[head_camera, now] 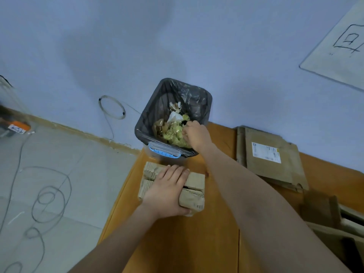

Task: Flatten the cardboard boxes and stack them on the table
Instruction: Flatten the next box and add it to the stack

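Reaching from a head-worn camera's view, a person's left hand [167,191] lay across a small cardboard box [194,191] near the left edge of the wooden table [220,243], fingers stretched over the top and thumb hooked round the near side. The box's flaps stood slightly parted, its left end torn and ragged. The right hand [195,133] hung over a bin [204,99] lined with a dark bag just beyond the table's far edge, its fingers curled down among crumpled yellowish wrapping; whether they gripped anything could not be told. A stack of flattened cardboard [273,170], bearing a white label, lay on the table to the right, well apart from the box. Wire loops [112,107] lay on the tiled floor.
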{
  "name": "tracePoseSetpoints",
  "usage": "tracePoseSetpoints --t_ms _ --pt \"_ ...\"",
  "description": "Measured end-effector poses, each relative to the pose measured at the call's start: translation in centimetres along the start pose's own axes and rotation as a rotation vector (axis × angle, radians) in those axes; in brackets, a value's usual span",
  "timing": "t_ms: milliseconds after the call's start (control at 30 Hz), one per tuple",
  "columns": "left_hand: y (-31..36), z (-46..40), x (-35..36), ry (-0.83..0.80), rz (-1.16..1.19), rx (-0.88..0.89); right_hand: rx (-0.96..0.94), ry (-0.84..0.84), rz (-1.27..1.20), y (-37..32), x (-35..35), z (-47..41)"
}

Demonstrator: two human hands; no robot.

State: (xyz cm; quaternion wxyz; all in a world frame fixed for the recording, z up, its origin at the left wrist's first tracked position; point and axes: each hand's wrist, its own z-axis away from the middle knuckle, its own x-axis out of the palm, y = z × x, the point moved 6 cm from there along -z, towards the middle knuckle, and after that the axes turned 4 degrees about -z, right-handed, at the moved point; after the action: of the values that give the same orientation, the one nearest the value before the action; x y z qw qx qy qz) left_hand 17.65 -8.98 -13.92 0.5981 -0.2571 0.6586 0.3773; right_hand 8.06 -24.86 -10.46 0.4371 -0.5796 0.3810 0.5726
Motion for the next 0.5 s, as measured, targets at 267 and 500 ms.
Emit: tracePoseSetpoints --t_ms 267,500 --pt "0.1 -0.1 0.1 -0.017 -0.002 -0.006 -0.033 -0.221 0.052 0.2 0.9 -0.3" --pt "0.2 0.0 -0.3 -0.021 -0.001 -0.003 0.147 -0.259 -0.340 0.4 -0.5 0.4"
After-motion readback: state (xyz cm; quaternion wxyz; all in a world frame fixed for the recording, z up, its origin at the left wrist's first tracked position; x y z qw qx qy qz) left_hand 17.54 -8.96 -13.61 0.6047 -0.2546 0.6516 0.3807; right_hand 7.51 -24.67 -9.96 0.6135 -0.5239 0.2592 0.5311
